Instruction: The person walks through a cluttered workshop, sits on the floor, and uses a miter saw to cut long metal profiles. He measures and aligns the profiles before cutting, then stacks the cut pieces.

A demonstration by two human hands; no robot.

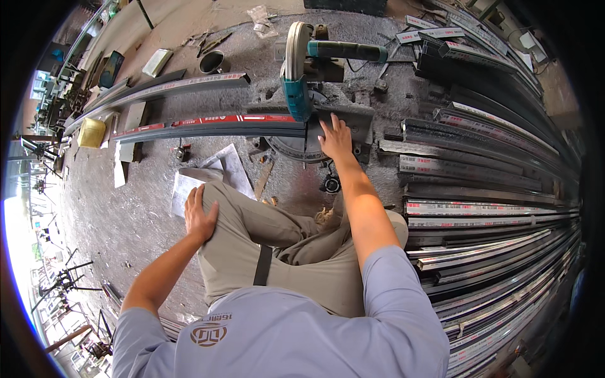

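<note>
A miter saw with a teal guard (296,94) and a teal-and-black handle (348,50) stands on the floor in front of me. Dark metal profiles with a red printed film (239,120) reach from the left onto the saw base (293,148), their right ends by the blade guard. My right hand (336,138) is open, fingers stretched over the base just right of the profile ends. It seems to touch the base; nothing shows in its grasp. On my bent left knee lies my left hand (200,215), open and holding nothing.
Long stacked profiles (479,211) fill the right side. Another profile (183,87) lies behind the saw's left, near a round metal container (214,62). Paper sheets (217,170) lie by my left knee, and a yellow block (92,133) sits farther left.
</note>
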